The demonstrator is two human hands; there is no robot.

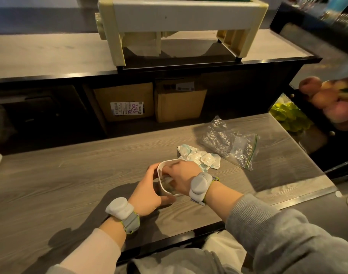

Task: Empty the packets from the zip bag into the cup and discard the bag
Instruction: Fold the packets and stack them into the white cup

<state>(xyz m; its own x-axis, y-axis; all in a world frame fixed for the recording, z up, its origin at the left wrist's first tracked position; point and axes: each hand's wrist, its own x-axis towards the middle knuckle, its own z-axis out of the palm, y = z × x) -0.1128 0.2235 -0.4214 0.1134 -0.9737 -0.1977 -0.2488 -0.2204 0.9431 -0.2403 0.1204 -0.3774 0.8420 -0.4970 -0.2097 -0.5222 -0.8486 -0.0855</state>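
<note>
The left grip [149, 191] is clasped around the cup [160, 168]. Its fingers curl over the far left of the rim and its thumb lies along the near wall, so the cup sits in a wide, half-open span. The right grip [179, 175] comes in from 4 o'clock and dips its fingers over the rim into the cup. The fingertips are blurred and sunk inside, so I cannot tell whether they pinch anything. Something pale and crumpled shows in the cup under them.

The cup is white and smooth, a rounded square with a thin rim. It stands upright on the tabletop [70, 175], a grey wood-grain laminate with a dark edge.

Just beside the cup at 1 o'clock lies a loose heap of packets [198, 157]. They are small, creased, white and pale blue, and papery in look.

Further out at 2 o'clock, apart from the heap, the zip bag [230, 143] lies flat. It is clear crinkled plastic catching the light, with a green zip strip along its right edge.

Each wrist carries a rounded grey device [117, 207] on a fabric strap.

At 12 o'clock, under a raised shelf, stand two cardboard boxes [127, 99]. One of them has a printed label.
</note>
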